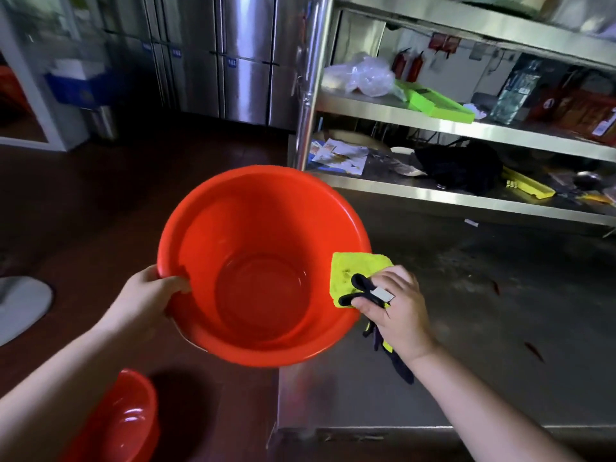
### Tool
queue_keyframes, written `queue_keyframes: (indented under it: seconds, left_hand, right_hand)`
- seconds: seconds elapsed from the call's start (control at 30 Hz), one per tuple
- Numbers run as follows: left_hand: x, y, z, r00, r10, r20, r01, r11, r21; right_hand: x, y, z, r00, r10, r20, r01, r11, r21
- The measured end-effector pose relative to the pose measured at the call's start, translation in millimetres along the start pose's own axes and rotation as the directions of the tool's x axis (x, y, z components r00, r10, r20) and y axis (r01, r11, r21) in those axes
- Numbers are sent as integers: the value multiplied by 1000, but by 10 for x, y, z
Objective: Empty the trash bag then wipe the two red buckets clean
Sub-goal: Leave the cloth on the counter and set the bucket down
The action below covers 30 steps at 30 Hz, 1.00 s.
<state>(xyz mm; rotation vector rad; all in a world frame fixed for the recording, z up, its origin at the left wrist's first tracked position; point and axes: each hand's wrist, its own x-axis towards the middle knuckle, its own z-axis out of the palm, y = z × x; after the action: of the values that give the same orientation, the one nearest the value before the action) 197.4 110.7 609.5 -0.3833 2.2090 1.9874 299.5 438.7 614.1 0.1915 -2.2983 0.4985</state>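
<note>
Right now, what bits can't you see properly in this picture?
- Second red bucket, head view: the bottom edge cuts it off, and the left forearm covers part.
- Yellow cloth: its far end hides behind the held red bucket; the right hand covers the rest.
- Blue labels on the steel cabinets: too small and blurred to read.
- Dark bundle on the lower shelf: too shadowed to identify.

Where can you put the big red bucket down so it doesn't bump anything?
The steel counter is bare between the right hand and the shelf, apart from small scraps. The dark floor left of the held bucket is open too. The shelves are crowded, and the second bucket fills the floor at lower left.
</note>
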Motion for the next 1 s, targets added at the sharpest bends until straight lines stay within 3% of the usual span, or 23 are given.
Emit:
queue_keyframes:
  seconds: [0.1,0.2,0.37,0.43,0.5,0.57,0.6,0.63,0.7,0.8,0.9,1.0]
  left_hand:
    - [49,-190,-500,999,-11,-50,12,1000,25]
    - [67,-454,-860,992,-111,-62,111,994,4]
    - [0,-911,-1153,971,-69,-230,113,976,186]
    - [-37,-1063,-1218,969,-80,-233,128,972,199]
    - [-58,-1179,-1263,965,-100,-243,155,964,217]
    - [-69,-1268,-1296,961,-108,-253,169,957,234]
    - [-72,-1302,-1312,960,-114,-257,177,955,237]
    - [-74,-1332,-1327,959,-123,-254,184,955,234]
    - [-80,-1367,-1366,958,-152,-242,204,957,206]
    - [-60,-1399,-1439,957,-196,-215,228,964,138]
    - [11,-1427,-1504,954,-216,-208,243,963,114]
    - [114,-1470,-1514,954,-217,-207,242,964,106]
  right_hand:
    - [-150,-305,217,993,115,22,-116,991,59]
    - [-302,-423,369,956,289,47,-291,956,35]
    - [-667,-262,423,812,582,-31,-571,783,-245]
    - [-815,-170,535,720,694,-4,-650,672,-353]
    - [-997,-120,740,559,804,203,-713,591,-378]
    - [-1220,-133,976,330,820,468,-766,522,-374]
    - [-1347,-147,1082,254,789,560,-762,519,-387]
    - [-1463,-157,1168,229,756,613,-707,562,-429]
    - [-1615,-186,1251,241,734,635,-548,643,-536]
    - [-1622,-285,1241,287,709,644,-549,673,-497]
    - [-1516,-440,1238,419,668,615,-593,714,-372]
    - [-1374,-709,1330,566,600,565,-501,795,-342]
